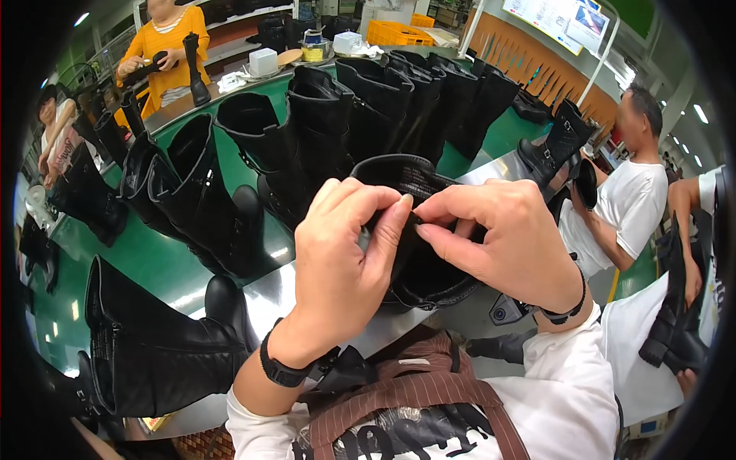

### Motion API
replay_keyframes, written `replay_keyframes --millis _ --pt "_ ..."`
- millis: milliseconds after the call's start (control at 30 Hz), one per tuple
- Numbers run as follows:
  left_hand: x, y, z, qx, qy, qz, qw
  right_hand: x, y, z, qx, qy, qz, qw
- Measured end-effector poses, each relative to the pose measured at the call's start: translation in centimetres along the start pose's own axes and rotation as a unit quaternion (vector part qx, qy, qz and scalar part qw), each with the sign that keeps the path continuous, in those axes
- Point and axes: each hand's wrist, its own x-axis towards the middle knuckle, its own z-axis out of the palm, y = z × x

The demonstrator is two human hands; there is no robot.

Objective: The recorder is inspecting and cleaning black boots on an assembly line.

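Green-topped workbench with a shiny metal edge (pixel 176 239) fills the left and centre, bending at the fisheye rim; corners go black. Row of tall black boots (pixel 307 123) stands along it, several overlapping, so lower parts are hard to separate. Co-worker in a yellow top (pixel 170 57) across the bench, head cut off by the upper edge; another person in a white T-shirt (pixel 640 201) at right; a third at far right, mostly cropped.

Main item: tall black boot with a wide open shaft (pixel 429 270), directly under the hands, in front of the wearer's brown striped apron (pixel 402 392). Foot and toe hidden, so toe direction can't be told; what supports it, also unclear. Looks matte black, dark inside, pale print on the lining near the far rim, seam along the near rim. Opening faces up toward the camera; long axis runs down and away from view, strongly foreshortened.

Bare left hand (pixel 345 249) and bare right hand (pixel 498 230) meet over the opening. Both pinch, thumb against index finger, on a small dark bit (pixel 415 219); too small to identify, can't tell if attached to the boot. Fingers cover part of the rim.

Black boot lying on its side (pixel 165 345) at lower left, shaft mouth leftward.
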Motion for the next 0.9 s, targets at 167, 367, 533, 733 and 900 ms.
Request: replay_keyframes --millis 167,367,533,733,900 --pt "-0.1 0.1 0.1 0.003 -0.001 -0.010 1.000 -0.4 0.2 0.2 -0.018 0.003 -0.045 0.999" --pt "-0.2 0.1 -0.8 -0.003 0.001 -0.050 0.999 -0.8 0.2 0.1 -0.045 0.081 0.039 0.995" --pt "-0.5 0.0 -1.3 -0.018 -0.004 -0.088 0.996 -1.2 0.2 0.0 0.050 0.064 0.037 0.996" --pt "-0.2 0.3 0.0 0.007 0.026 -0.068 0.997 -0.7 0.9 0.4 -0.067 0.079 -0.133 0.986" --pt "-0.1 0.8 0.8 0.019 0.035 -0.086 0.995 -0.5 1.1 0.7 -0.112 0.088 -0.169 0.975"
